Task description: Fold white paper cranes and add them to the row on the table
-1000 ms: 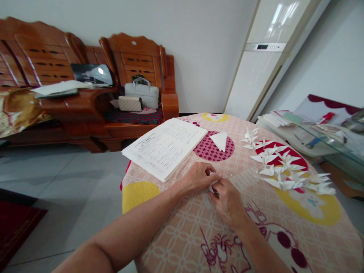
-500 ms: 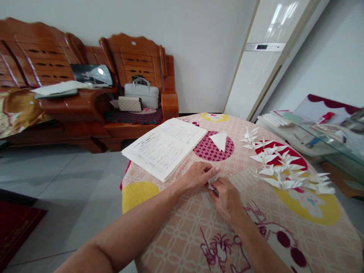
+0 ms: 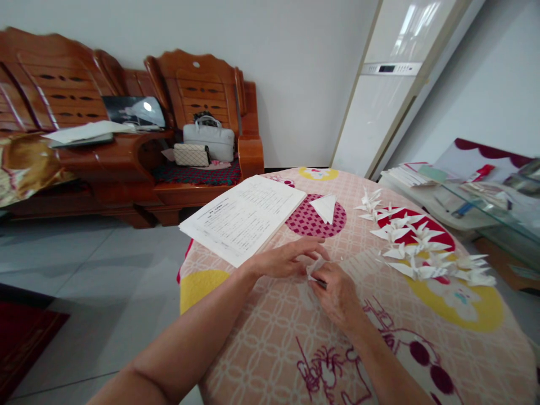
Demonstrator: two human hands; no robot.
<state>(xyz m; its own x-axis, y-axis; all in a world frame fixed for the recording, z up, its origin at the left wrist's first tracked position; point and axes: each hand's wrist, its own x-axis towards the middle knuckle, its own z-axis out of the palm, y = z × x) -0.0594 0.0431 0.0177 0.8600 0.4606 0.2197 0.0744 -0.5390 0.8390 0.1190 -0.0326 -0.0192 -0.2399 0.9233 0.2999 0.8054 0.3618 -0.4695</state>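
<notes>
Between my hands is a small piece of folded white paper (image 3: 311,266), mostly covered by fingers. My right hand (image 3: 337,291) pinches it at its right side, thumb and fingers pressed together. My left hand (image 3: 287,260) hovers at the paper's left and far side, its fingers stretched and apart; whether they touch the paper I cannot tell. Beyond the hands, a white paper folded into a triangle (image 3: 325,208) lies on a purple checkered circle of the tablecloth. Several white paper cranes (image 3: 415,239) stand in rows at the right.
A stack of printed sheets (image 3: 247,219) lies on the left of the round table, which has a patterned cloth (image 3: 261,337). A glass-topped side table (image 3: 498,216) with papers stands at the right. Behind are wooden chairs (image 3: 202,90) with bags and a tall air conditioner (image 3: 383,107).
My left hand has lifted and spread its fingers, shifting slightly left off the paper. More of the paper shows now. My right hand keeps its pinch in nearly the same place.
</notes>
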